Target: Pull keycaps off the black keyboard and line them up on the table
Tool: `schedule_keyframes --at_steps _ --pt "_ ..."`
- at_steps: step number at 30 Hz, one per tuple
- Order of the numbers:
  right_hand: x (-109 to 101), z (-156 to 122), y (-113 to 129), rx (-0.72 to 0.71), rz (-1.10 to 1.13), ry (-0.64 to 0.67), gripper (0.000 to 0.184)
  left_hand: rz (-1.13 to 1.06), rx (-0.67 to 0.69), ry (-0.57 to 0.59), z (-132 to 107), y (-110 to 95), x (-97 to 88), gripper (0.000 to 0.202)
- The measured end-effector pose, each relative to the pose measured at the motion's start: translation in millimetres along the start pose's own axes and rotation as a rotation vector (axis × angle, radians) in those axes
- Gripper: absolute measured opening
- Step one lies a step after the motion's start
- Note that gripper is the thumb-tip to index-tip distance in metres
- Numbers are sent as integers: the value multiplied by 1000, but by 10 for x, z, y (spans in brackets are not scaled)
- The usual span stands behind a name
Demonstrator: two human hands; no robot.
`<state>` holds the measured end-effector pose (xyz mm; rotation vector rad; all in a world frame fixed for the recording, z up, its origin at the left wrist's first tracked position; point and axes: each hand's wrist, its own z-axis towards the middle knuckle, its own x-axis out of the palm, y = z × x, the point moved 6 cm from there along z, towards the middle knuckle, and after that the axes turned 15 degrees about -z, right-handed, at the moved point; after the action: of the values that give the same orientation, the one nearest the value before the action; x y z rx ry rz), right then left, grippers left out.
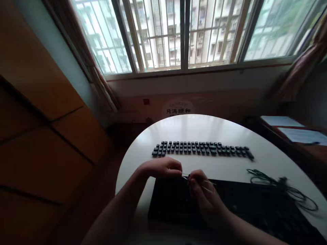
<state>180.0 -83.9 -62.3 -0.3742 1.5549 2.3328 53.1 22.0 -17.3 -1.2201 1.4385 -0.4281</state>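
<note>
Both my hands meet above the back edge of a black keyboard [176, 197] with its dark top partly hidden by my arms. My right hand [201, 187] is closed around what looks like a wire keycap puller [208, 190]; thin pale wires stick out on its right side. A small dark piece [189, 177] shows at its fingertips, too small to name surely. My left hand [170, 167] is closed in a pinch at the left end of the thin wires, which span the short gap between the hands.
Behind the hands, black keycaps [189, 149] stand in rows on the round white table [189, 127]. A coiled black cable [282, 185] lies at the right. Papers [301, 135] rest on a surface beyond the table. A wooden cabinet [68, 136] stands left; a barred window [163, 37] is ahead.
</note>
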Motion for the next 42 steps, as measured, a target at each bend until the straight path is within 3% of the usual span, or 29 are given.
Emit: schedule_keyframes --at_steps 8,11,14,17,21,25,31,42 --pt "-19 14 185 -84 -170 106 18 -122 47 -20 -45 41 -81 18" --pt "-113 31 209 -121 -285 80 18 -293 45 -86 -79 136 -160 20" --pt "-256 72 189 -101 -325 34 18 -504 75 -272 -119 273 -341 30" --pt "-360 114 168 -126 -302 23 17 -622 140 -557 -180 404 -577 36" --pt "-342 126 142 -241 -262 89 13 -707 227 -865 -263 529 -799 40" --pt "-290 99 89 -281 -188 90 12 -741 247 -1048 -325 650 -904 37" --pt "-318 90 26 -240 -106 4 17 -708 239 -1138 -359 732 -945 31" --pt "-334 114 71 -209 -127 15 18 -615 117 -1013 -259 752 -865 39"
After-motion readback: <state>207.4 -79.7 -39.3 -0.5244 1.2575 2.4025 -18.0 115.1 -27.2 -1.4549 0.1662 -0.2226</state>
